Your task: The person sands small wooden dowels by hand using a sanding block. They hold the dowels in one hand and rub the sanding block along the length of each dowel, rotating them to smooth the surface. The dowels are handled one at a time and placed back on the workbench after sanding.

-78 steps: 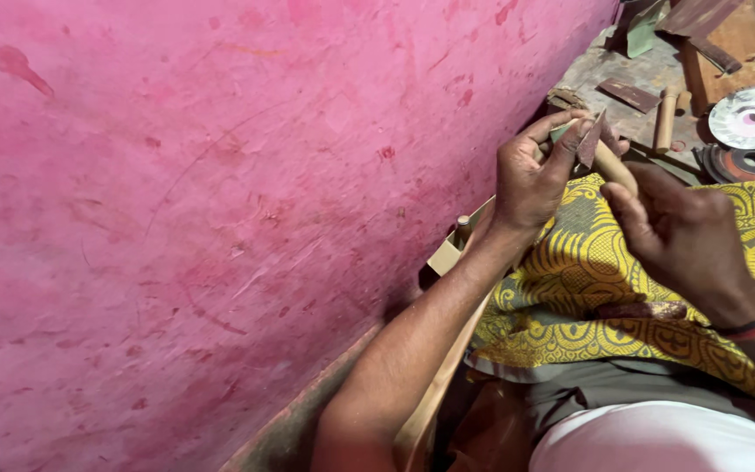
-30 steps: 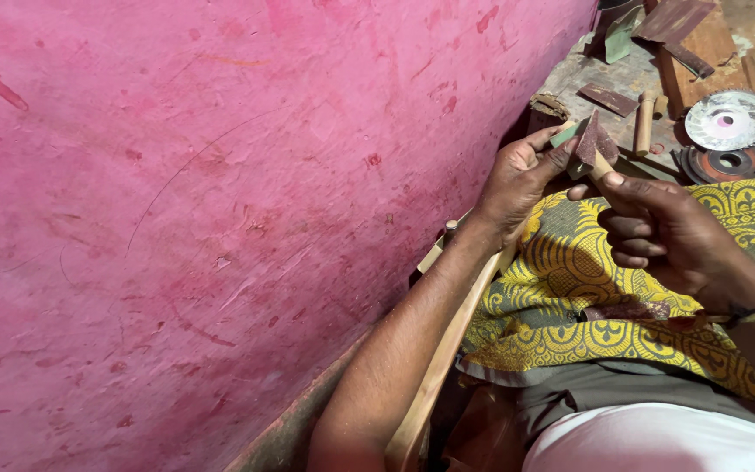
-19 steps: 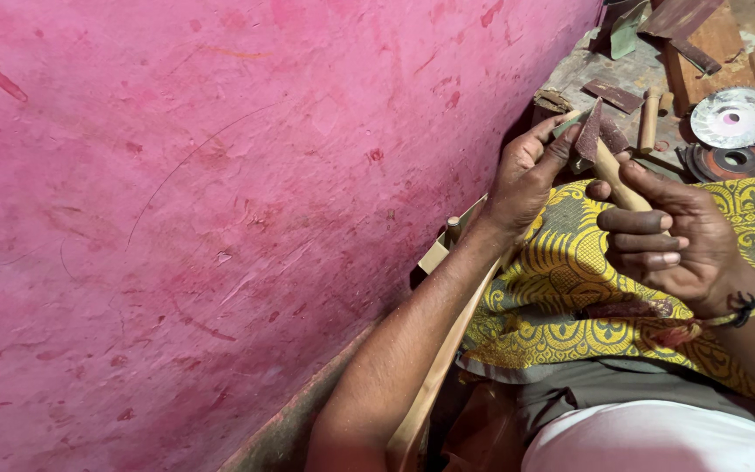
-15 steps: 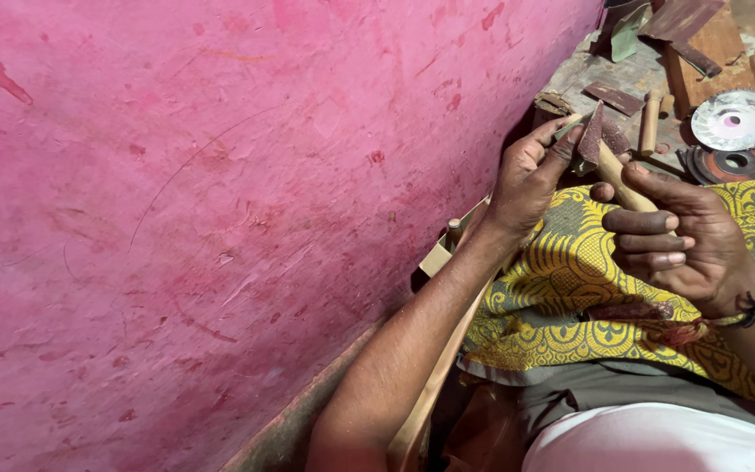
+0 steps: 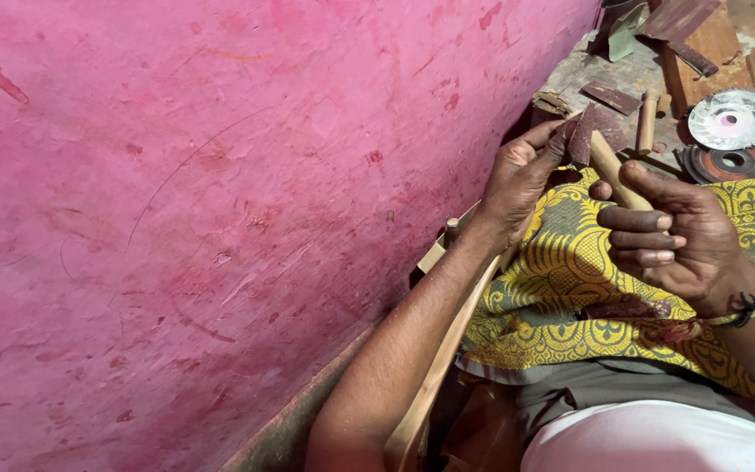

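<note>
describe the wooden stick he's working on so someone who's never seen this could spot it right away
Start at the big pink wall, then drop to the yellow patterned cloth over the person's lap. Just above the cloth, the right hand grips a pale round wooden stick whose far end is wrapped in reddish-brown sandpaper pinched by the left hand. Unlike the loose dowels on the floor, it is held in the air.
</note>
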